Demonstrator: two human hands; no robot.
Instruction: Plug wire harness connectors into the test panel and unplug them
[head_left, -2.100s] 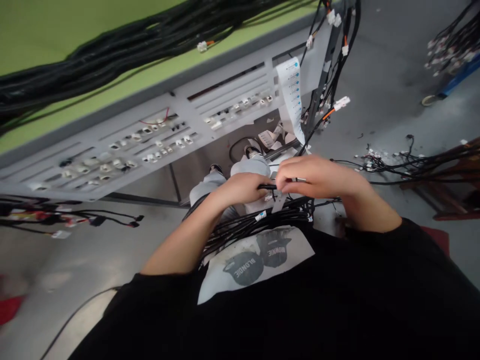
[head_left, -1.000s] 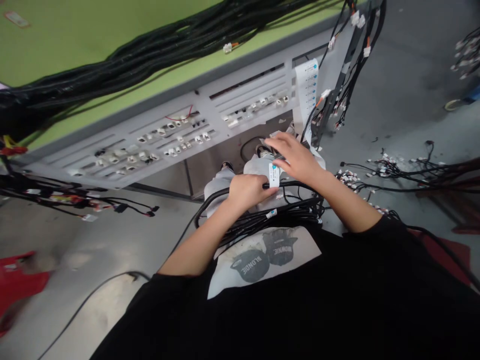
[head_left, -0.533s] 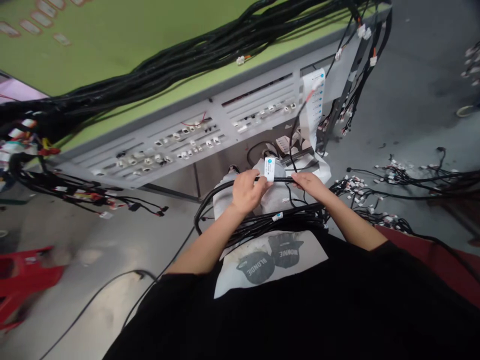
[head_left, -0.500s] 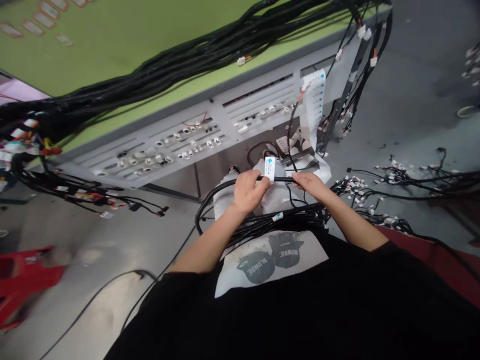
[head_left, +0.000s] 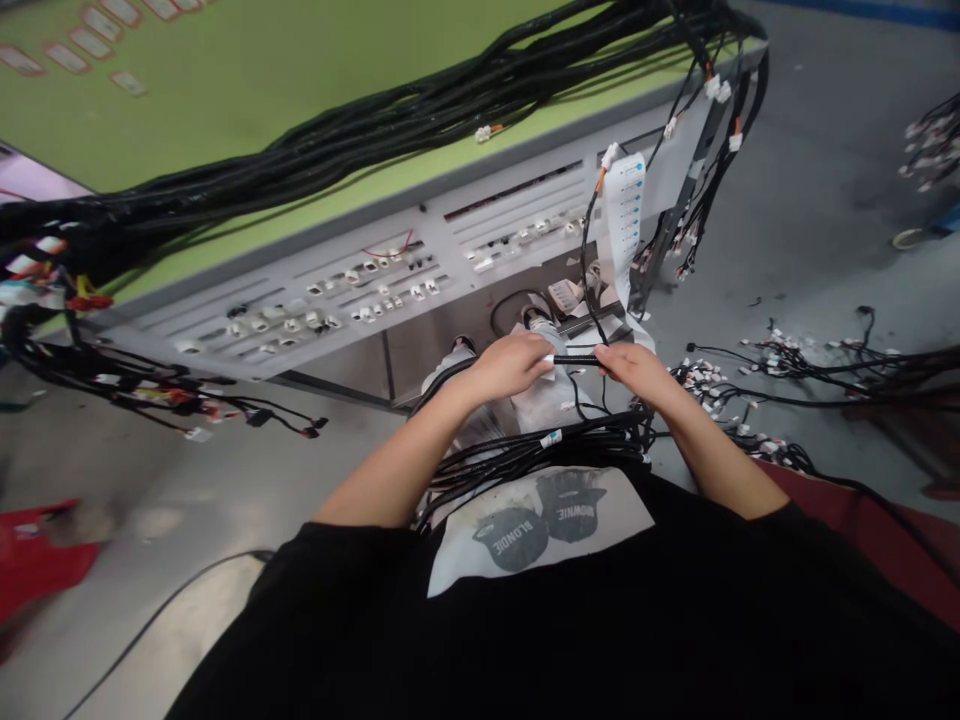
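Between my two hands runs a black wire harness (head_left: 576,360), held roughly level above my lap. My left hand (head_left: 514,366) is closed round it where a white label (head_left: 550,360) wraps the harness; most of the label is covered by the fingers. With thumb and fingers together, my right hand (head_left: 628,366) pinches the harness farther right. From beside that hand a thin branch wire (head_left: 587,250) rises to a white connector (head_left: 610,156) with orange wires. A bundle of black cables (head_left: 517,455) with a blue-marked tag lies across my lap.
Ahead stands a green board (head_left: 300,70) with thick black harnesses (head_left: 420,120) along its edge and a grey connector panel (head_left: 420,270) below. A strip of labels (head_left: 624,215) hangs at its right. More harnesses (head_left: 795,360) lie at right; a red plastic object (head_left: 45,560) is at left.
My left hand has closed over the label, which stood up as a flag before and is now mostly covered. My right hand has shifted slightly right, still pinching the harness.
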